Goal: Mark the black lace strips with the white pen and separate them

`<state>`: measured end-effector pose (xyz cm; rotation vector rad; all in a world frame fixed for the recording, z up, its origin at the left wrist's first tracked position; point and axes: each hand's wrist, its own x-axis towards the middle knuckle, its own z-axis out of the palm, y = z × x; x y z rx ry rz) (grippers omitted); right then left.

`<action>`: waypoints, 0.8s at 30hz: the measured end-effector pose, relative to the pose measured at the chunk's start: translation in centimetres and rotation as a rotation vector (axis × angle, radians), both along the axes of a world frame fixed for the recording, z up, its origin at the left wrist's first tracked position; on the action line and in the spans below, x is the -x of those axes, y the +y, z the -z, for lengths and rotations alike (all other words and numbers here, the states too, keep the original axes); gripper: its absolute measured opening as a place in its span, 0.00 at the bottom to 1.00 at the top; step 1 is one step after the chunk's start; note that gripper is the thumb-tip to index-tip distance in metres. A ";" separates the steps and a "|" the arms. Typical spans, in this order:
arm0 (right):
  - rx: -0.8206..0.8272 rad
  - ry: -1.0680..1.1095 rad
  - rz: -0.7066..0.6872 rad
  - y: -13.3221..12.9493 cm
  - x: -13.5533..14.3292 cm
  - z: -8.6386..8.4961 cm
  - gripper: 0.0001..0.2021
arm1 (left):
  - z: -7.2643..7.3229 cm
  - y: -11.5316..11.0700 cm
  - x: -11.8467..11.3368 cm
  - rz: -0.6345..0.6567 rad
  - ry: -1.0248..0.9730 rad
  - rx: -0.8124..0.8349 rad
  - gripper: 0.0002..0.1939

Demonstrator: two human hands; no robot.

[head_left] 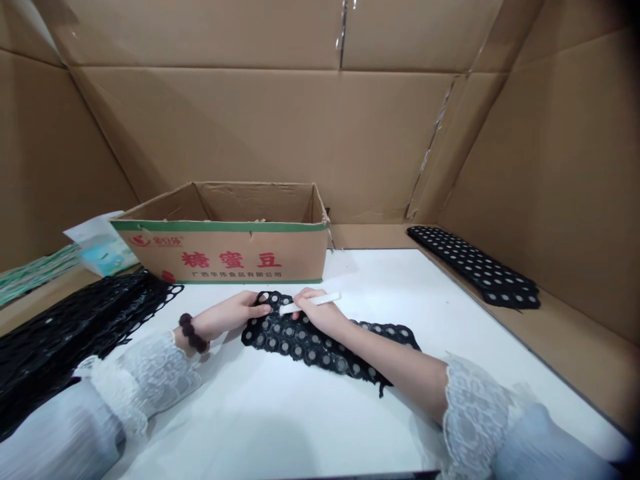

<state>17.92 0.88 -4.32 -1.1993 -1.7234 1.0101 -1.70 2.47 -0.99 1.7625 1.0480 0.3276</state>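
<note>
A black openwork strip (300,340) with rows of pale round discs lies slantwise on the white tabletop. My right hand (315,308) is closed around a white pen-like stick (325,300), whose lower left end meets the strip near its upper left part. At the strip's left end, my left hand (245,312) pinches the edge between thumb and fingers. My right forearm passes over the strip's right part and hides some of it.
An open cardboard box (225,253) stands behind my left hand. Black openwork material (55,333) is heaped at the left, near a white and teal packet (105,250). Another dotted black strip (470,263) lies at the right. Cardboard walls (250,120) surround the white table (240,427).
</note>
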 end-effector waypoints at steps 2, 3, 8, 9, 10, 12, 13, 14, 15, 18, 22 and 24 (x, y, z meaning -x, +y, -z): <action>0.002 -0.006 -0.009 0.1 0.0 0.2 0.17 | 0.0 0.0 -0.1 -0.007 0.024 -0.037 0.18; 0.001 -0.014 -0.017 0.1 0.0 0.2 0.17 | 0.0 -0.1 -0.1 -0.007 0.047 -0.062 0.18; -0.065 -0.107 -0.038 -0.5 0.4 0.1 0.17 | -0.3 -0.9 -0.7 -0.056 0.246 -0.292 0.16; -0.089 -0.133 -0.031 -0.8 0.6 0.1 0.16 | -0.4 -1.1 -0.8 -0.077 0.289 -0.345 0.16; -0.114 -0.158 -0.021 -1.0 0.8 0.0 0.15 | -0.4 -1.3 -0.9 -0.094 0.325 -0.388 0.16; -0.150 -0.185 0.012 -1.2 1.0 -0.1 0.15 | -0.6 -1.6 -0.9 -0.099 0.361 -0.425 0.16; -0.145 -0.169 0.025 -1.2 1.0 -0.1 0.15 | -0.7 -1.6 -0.8 -0.091 0.360 -0.424 0.16; -0.123 -0.132 0.033 -1.1 1.0 -0.1 0.15 | -0.8 -1.5 -0.7 -0.081 0.347 -0.419 0.16; -0.089 -0.085 0.035 -0.9 0.8 -0.1 0.15 | -0.8 -1.3 -0.6 -0.070 0.327 -0.411 0.16; 0.002 0.022 0.013 -0.3 0.3 -0.1 0.16 | -0.8 -0.7 -0.3 -0.041 0.263 -0.350 0.17; 0.004 0.030 -0.002 0.0 0.0 0.0 0.16 | -0.8 -0.5 -0.3 0.011 0.202 -0.173 0.18; 0.001 0.027 -0.001 -0.1 0.1 0.1 0.16 | -0.9 -0.6 -0.5 0.010 0.184 -0.144 0.18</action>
